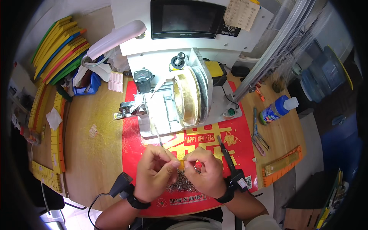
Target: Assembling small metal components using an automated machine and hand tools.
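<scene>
At the frame's lower centre, the left hand [157, 171] and right hand [205, 172] pinch one small orange piece [181, 165] in a fingertip grip, probably for fine control, above small metal parts [182, 181].

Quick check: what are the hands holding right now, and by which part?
A small orange piece, too small to identify: the left hand pinches its left side, the right hand its right side.

The orange piece [181, 165] is mostly covered, its shape unclear. The left hand [158, 170] and right hand [206, 172] partly hide metal bits [181, 183].
</scene>
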Motion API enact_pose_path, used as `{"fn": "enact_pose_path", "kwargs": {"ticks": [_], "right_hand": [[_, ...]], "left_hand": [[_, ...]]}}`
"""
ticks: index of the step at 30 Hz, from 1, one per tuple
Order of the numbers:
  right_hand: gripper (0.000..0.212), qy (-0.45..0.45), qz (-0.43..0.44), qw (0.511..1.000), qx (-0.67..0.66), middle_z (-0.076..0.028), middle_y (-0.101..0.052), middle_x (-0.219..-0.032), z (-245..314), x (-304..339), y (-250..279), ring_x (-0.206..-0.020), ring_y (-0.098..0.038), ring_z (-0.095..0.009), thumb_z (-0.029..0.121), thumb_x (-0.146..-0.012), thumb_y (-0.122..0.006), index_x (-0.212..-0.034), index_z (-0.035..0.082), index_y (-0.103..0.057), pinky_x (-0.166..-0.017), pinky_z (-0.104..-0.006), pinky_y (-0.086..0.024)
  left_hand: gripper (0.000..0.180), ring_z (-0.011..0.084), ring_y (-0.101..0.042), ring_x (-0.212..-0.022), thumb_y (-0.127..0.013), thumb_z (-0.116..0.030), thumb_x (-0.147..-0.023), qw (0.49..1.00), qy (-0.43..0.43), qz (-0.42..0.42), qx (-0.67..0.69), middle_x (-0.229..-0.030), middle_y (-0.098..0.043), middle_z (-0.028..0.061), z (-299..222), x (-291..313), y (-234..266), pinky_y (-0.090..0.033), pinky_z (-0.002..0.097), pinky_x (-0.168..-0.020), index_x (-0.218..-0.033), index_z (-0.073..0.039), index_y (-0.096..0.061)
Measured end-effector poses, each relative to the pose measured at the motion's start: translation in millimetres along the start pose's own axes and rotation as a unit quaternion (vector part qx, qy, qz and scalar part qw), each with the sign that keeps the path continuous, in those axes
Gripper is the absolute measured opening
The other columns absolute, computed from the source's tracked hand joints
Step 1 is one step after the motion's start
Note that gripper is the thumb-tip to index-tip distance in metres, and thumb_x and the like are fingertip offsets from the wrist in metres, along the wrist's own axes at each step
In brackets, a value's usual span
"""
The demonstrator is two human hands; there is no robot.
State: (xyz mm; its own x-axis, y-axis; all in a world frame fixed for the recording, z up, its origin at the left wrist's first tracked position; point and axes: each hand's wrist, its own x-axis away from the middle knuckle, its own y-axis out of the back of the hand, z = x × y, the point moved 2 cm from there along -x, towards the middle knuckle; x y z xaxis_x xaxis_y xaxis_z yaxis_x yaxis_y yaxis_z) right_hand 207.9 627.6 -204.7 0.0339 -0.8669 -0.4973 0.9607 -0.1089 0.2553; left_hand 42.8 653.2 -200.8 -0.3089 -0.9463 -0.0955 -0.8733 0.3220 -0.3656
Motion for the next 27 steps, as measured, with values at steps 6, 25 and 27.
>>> {"fn": "enact_pose_path", "kwargs": {"ticks": [6, 25, 27], "right_hand": [[0.025, -0.063, 0.067, 0.986, -0.140, -0.010, -0.065, -0.097, -8, 4, 6, -0.087, -0.064, -0.015, -0.009, -0.089, -0.064, -0.110, 0.001, -0.055, -0.078, -0.0290, -0.053], [0.030, -0.191, 0.002, 0.941, -0.279, -0.009, -0.064, -0.120, 1, -1, -8, -0.104, -0.065, -0.013, 0.007, -0.095, -0.073, -0.122, 0.002, -0.060, -0.089, -0.0286, -0.053], [0.026, -0.157, -0.133, 0.956, -0.208, -0.010, -0.066, -0.108, -6, 0, -9, -0.093, -0.067, -0.016, 0.004, -0.091, -0.077, -0.112, 0.003, -0.061, -0.078, -0.0314, -0.055]], "left_hand": [[0.020, 0.0070, -0.047, -0.045, -0.062, -0.009, -0.104, 0.979, 0.109, 0.069, 0.157, -0.092, -0.068, 0.0149, 1, 0, 9, -0.035, 0.0213, -0.038, -0.111, -0.005, -0.044], [0.061, 0.0225, -0.068, -0.054, -0.048, -0.030, -0.110, 0.909, 0.231, 0.114, 0.327, -0.144, -0.057, 0.0224, -6, 6, 9, -0.033, 0.0208, -0.037, -0.161, -0.015, -0.019], [0.063, 0.0296, -0.072, -0.063, -0.036, -0.039, -0.112, 0.882, 0.214, 0.106, 0.406, -0.158, -0.040, 0.0260, -8, 3, 4, -0.035, 0.0219, -0.039, -0.165, -0.022, -0.007]]}}
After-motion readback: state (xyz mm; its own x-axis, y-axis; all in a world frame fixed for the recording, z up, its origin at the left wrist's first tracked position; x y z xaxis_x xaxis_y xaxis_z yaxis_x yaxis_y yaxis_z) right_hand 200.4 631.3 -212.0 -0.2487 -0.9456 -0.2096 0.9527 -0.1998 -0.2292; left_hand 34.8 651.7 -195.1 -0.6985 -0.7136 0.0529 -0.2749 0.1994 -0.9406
